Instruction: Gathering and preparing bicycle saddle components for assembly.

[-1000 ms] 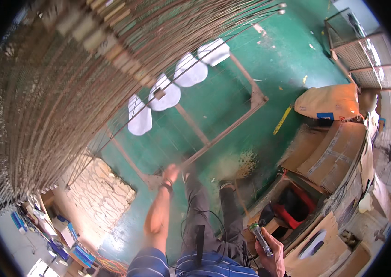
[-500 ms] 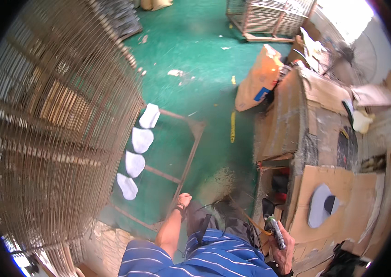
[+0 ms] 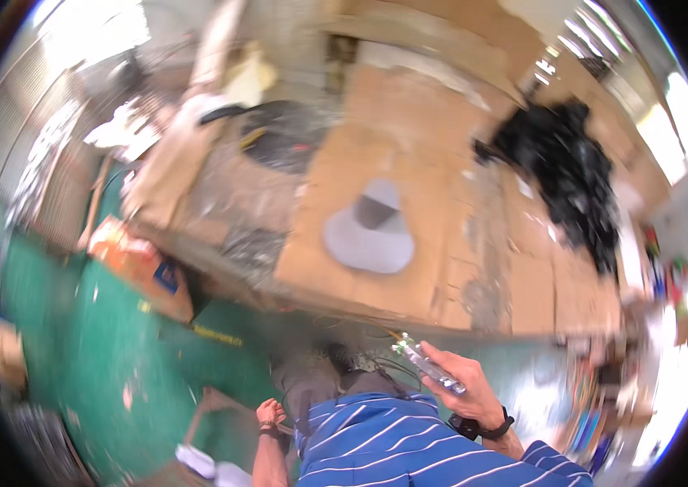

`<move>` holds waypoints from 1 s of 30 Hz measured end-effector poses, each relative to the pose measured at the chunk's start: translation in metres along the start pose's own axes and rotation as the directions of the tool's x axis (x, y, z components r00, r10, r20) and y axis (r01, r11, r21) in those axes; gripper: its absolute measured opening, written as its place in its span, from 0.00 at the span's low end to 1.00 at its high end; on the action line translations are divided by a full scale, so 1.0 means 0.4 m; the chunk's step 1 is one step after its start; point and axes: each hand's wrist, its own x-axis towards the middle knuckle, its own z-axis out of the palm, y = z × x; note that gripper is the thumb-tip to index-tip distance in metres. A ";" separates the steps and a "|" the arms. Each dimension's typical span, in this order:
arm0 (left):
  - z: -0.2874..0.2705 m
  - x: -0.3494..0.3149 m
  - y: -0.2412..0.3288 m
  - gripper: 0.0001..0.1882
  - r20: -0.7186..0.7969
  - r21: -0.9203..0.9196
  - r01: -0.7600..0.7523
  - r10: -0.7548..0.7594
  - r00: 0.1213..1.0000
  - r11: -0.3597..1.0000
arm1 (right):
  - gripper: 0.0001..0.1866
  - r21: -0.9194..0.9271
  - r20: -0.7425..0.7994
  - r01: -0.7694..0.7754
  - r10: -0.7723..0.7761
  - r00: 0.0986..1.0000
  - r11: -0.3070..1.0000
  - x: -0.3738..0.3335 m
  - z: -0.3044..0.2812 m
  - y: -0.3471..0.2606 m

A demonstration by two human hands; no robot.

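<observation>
My right hand point(image 3: 470, 385) is wrapped round a slim silver tool point(image 3: 435, 372) with a greenish fitting at its far end, held low before the near edge of a cardboard-covered bench point(image 3: 441, 292). What kind of tool it is cannot be made out. On the bench lies a flat, pale grey rounded piece point(image 3: 364, 243) with a dark grey patch at its narrow end; neither hand touches it. Down at my left side, my left hand point(image 3: 271, 411) is closed in a loose fist, and nothing shows in it.
A crumpled black plastic bag point(image 3: 563, 170) lies on the bench's right part. An orange sack point(image 3: 145, 268) stands on the green floor point(image 3: 101, 349) by the bench's left end. A thin orange hose point(image 3: 376, 326) runs near the tool. Pale pieces point(image 3: 198, 463) show at the lower left.
My view has turned right, from the wire rack and floor toward the bench. The pale grey piece now appears in front of me. The tool stays in my right hand; my left stays closed.
</observation>
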 end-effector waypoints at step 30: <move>0.890 -0.133 0.879 0.36 0.872 0.431 -0.738 0.450 0.192 -0.519 | 0.31 0.196 -0.317 -0.355 0.402 0.859 0.914 -0.078 0.096 -0.206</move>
